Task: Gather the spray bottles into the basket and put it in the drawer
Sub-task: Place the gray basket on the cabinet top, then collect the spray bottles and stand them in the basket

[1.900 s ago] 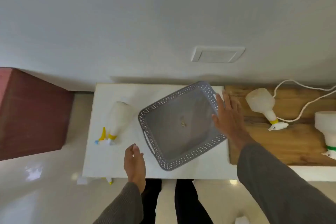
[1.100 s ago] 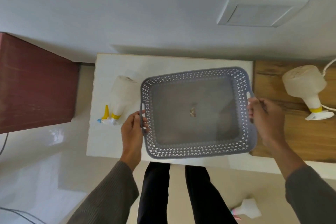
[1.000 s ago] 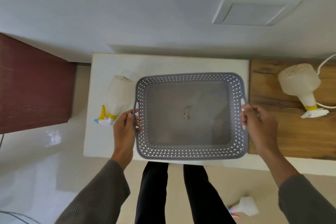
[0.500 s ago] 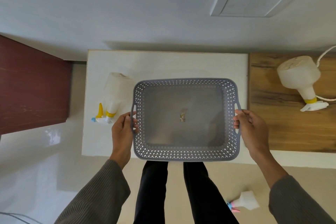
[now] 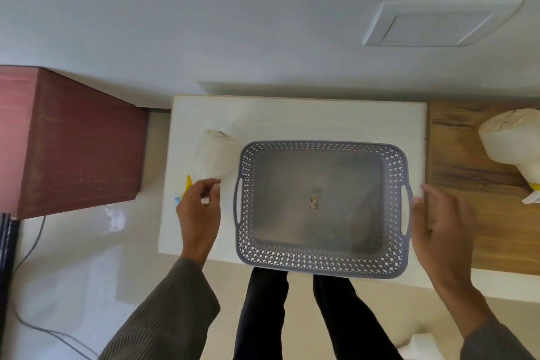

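A grey perforated basket (image 5: 321,264) rests on the white table (image 5: 292,117), its front edge overhanging slightly. It holds only a small scrap. To its left lies a white spray bottle (image 5: 214,155) with a yellow trigger. My left hand (image 5: 198,213) is over that bottle's nozzle end, fingers curled around the neck; I cannot tell if it grips. My right hand (image 5: 441,228) is open just beside the basket's right handle, off it. A second white spray bottle (image 5: 511,143) lies on the wooden surface (image 5: 467,184) at the right.
A dark red cabinet (image 5: 73,140) stands to the left of the table, with cables on the floor below it. A white object (image 5: 420,346) lies on the floor at the bottom right, by my legs. A wall with a white panel rises behind.
Both hands set the basket down square on the table and let go of its handles. My left hand moved left to the bottle's nozzle; my right hand opened beside the basket.
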Motion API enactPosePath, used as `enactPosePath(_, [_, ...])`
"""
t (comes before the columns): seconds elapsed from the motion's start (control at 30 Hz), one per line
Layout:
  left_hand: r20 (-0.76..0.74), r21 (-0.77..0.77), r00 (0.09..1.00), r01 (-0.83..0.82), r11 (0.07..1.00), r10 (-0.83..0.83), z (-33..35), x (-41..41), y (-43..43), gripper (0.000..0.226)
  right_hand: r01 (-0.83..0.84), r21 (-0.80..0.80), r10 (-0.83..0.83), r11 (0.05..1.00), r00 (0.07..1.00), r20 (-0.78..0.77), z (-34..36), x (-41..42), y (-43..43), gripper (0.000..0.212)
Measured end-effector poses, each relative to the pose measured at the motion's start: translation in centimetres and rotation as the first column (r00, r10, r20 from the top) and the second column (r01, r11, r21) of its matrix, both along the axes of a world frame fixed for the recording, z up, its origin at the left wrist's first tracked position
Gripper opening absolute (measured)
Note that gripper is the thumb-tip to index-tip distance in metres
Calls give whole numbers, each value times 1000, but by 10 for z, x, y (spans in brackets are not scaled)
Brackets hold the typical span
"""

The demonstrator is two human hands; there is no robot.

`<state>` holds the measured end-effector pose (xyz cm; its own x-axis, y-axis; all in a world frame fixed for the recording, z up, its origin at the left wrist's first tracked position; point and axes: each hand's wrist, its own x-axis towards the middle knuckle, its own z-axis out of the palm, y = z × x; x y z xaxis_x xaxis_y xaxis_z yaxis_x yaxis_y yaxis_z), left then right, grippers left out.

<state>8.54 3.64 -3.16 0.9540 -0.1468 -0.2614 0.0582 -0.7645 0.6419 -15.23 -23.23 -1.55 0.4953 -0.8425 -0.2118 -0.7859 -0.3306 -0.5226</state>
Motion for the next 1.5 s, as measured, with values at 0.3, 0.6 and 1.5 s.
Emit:
enactPosePath(0.3, [-135,470,832,531,705,-538,10,107,-39,82,-498,279,535,821,842,-71,31,81,67,52])
enactPosePath(0.6, [-495,475,626,776,415,-603,-9,150,-63,95,-646,319,718,694,653,-240,33,154,139,71])
enactPosePath(1.5, [-8,-283,875,462,840,-484,27,29,42,92,55,598,-322,800,880,348,78,216,175,26])
